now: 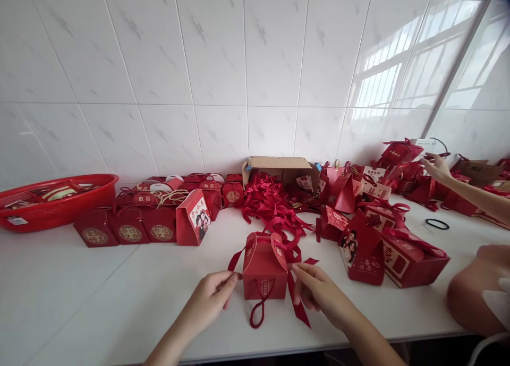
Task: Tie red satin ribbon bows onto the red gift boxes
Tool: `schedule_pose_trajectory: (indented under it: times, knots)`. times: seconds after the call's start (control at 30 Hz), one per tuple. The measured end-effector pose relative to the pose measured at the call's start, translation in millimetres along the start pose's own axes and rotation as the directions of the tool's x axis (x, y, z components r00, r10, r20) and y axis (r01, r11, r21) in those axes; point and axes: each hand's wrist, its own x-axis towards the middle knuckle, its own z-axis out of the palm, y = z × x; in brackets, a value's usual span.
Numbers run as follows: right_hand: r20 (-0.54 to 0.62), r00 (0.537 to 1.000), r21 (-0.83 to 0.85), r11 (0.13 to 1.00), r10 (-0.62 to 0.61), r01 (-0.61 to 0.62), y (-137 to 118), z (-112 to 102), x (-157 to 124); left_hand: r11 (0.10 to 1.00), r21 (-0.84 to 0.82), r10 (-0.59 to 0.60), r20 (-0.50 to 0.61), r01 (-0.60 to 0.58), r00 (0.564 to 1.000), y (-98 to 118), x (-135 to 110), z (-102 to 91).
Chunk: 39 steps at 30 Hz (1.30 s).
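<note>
A small red gift box (265, 273) stands on the white counter (119, 302) in front of me, its two top flaps raised and a red ribbon (298, 297) trailing from it on both sides. My left hand (213, 293) pinches the ribbon end at the box's left side. My right hand (314, 289) pinches the ribbon at the box's right side, fingers closed. A looped red cord hangs down the box's front.
Rows of finished red boxes (131, 225) stand at the left, beside a red plastic basin (56, 198). An open cardboard carton (279, 167) spills red ribbons (271, 198). More red boxes (398, 249) lie to the right. Another person's hand (438, 167) and knee (478, 289) are at the right.
</note>
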Motion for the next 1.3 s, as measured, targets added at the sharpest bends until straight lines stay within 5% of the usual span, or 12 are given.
schedule_pose_trajectory:
  times: [0.13, 0.27, 0.33, 0.47, 0.57, 0.8, 0.93, 1.13, 1.3]
  knots:
    - [0.053, 0.995, 0.228, 0.970, 0.081, -0.091, 11, 14, 2, 0.996, -0.058, -0.070, 0.037, 0.072, 0.997, -3, 4, 8.3]
    - [-0.060, 0.998, 0.588, 0.807, -0.018, 0.050, 11, 20, 6, 0.906, -0.407, -0.172, -0.100, 0.118, 0.980, 3, 14, 5.7]
    - [-0.176, 0.981, 0.652, 0.737, -0.082, 0.179, 8, 22, 7, 0.761, -0.643, -0.214, -0.116, 0.091, 0.970, 11, 20, 1.7]
    - [-0.363, 0.915, 0.665, 0.638, -0.177, 0.388, -4, 24, 12, 0.324, -0.946, -0.301, -0.094, 0.009, 0.949, 27, 29, -6.9]
    - [-0.407, 0.894, 0.712, 0.549, -0.185, 0.438, -14, 20, 19, 0.213, -0.974, -0.310, -0.138, -0.073, 0.941, 38, 33, -11.0]
    - [-0.491, 0.858, 0.680, 0.551, -0.149, 0.485, -32, 6, 26, 0.291, -0.938, -0.278, -0.272, -0.189, 0.921, 56, 38, -19.8]
    - [-0.563, 0.785, 0.523, 0.625, -0.257, 0.580, -49, 2, 23, 0.391, -0.872, -0.227, -0.402, -0.295, 0.887, 65, 41, -28.6]
    - [-0.575, 0.706, 0.310, 0.688, -0.414, 0.656, -80, -2, 24, 0.573, -0.691, -0.013, -0.545, -0.440, 0.839, 83, 42, -36.5]
    - [-0.495, 0.670, 0.137, 0.712, -0.553, 0.689, -106, 0, 23, 0.726, -0.496, 0.161, -0.551, -0.476, 0.819, 107, 45, -37.4]
